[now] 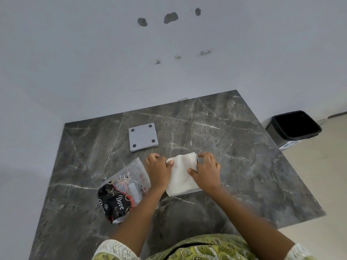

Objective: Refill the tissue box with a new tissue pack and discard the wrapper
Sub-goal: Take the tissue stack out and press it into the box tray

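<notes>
1. Far left of the marble table [234, 139]: the wrapper [123, 192], a clear and black printed plastic pack, is seen lying flat and apparently emptied, just beside the left forearm, partly under it. It is judged v. light, crinkly and slippery; it could be pinched anywhere along an edge and crumpled for discarding.
2. Behind it, toward the wall: a grey square plate [143, 136] w/ four dark round pads at the corners is seen lying flat, well apart from the hands. It is prob. the base or lid of the tissue box, but this cannot be confirmed; no other box part is made out.
3. Left hand [158, 170]: fingers are curled and pressed onto the left edge of the tissue stack [183, 177], thumb side toward the far corner.
4. Centre: the white tissue stack lies on the table between both hands, near the front-middle. It is judged soft, light, compressible and loose, so sheets may slide or fan out. It is best held from both long sides w/ gentle squeeze, support underneath.
5. Right hand [206, 170]: fingers are bent, the far right corner is pinched, thumb laid on top of the stack.
6. Far right, on the floor: a black bin [293, 128] stands open, off the table; the wrapper is not yet discarded.
</notes>
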